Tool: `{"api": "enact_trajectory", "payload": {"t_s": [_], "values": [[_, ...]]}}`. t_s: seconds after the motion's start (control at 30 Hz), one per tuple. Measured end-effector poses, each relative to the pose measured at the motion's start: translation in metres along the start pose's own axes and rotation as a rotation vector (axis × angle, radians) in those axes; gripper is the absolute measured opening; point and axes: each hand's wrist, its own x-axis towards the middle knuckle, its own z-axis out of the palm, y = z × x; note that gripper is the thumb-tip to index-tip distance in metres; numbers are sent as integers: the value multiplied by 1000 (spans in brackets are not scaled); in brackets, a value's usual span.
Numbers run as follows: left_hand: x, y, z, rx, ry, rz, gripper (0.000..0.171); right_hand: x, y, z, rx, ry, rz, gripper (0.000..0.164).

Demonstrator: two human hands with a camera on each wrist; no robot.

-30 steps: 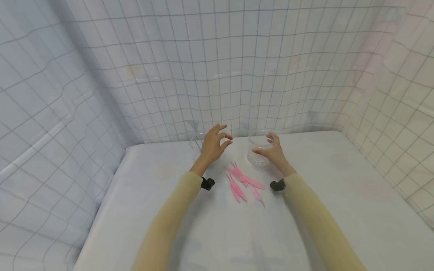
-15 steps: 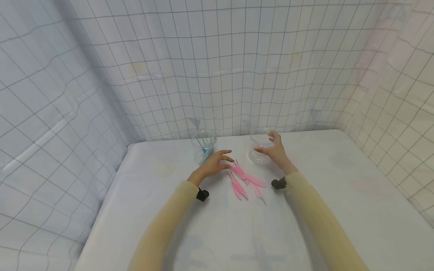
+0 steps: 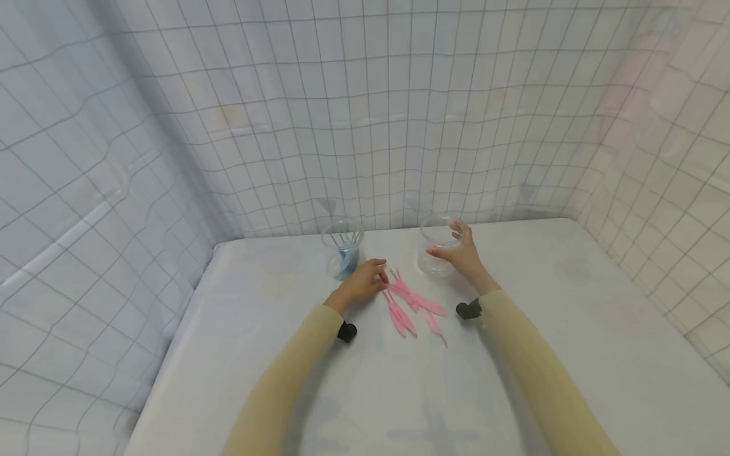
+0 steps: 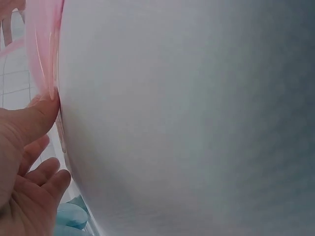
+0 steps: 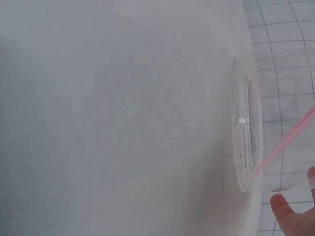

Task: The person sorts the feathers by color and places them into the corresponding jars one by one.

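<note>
Several pink feather-shaped pieces with thin stems (image 3: 402,318) lie on the white tabletop, some crossing one another. At their stem ends is my left hand (image 3: 365,282). In the left wrist view, its thumb and forefinger pinch the stem end of one pink feather-shaped piece (image 4: 42,44); the contact is partly hidden by the thumb. My right hand (image 3: 461,254) holds a clear jar (image 3: 436,261) upright on the table, thumb at the near side and fingers at the far right. A pink stem (image 5: 285,142) shows through the jar's wall in the right wrist view.
Behind my left hand stands a second clear jar (image 3: 331,253), holding blue pieces (image 3: 346,258) with their thin stems up. A gridded white cloth (image 3: 388,126) hangs behind the table (image 3: 365,392) and down both sides.
My left hand has moved from in front of the left jar, nearer and downward to the pink stems, and its fingers have drawn together. The right hand stays at its jar.
</note>
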Motion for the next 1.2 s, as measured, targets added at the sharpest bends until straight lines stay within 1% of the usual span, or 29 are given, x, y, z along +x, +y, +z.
{"api": "enact_trajectory", "payload": {"t_s": [0.1,0.23,0.37,0.47,0.6,0.7,0.83,1.03,1.2], "values": [[1,3,-1,12,-17,-8,4,1,-1,-1,-2,-5,-6,107],[1,7,-2,34,-41,-20,6,1,-1,0,2,-13,-12,107],[1,11,-3,34,-27,-12,4,2,-2,-1,-2,-10,-10,107],[3,12,-5,27,0,8,4,2,-2,-1,-8,-4,-8,108],[7,14,-8,32,47,54,3,2,-2,-2,-10,-3,-12,109],[11,18,-13,34,84,70,6,1,-2,-2,-8,-6,-13,109],[16,26,-23,35,137,83,6,1,-3,-2,-4,-7,-12,109],[25,40,-39,118,231,135,5,0,-3,-1,7,-2,-8,109],[37,50,-56,234,295,143,7,0,-3,0,19,-10,-9,107]]}}
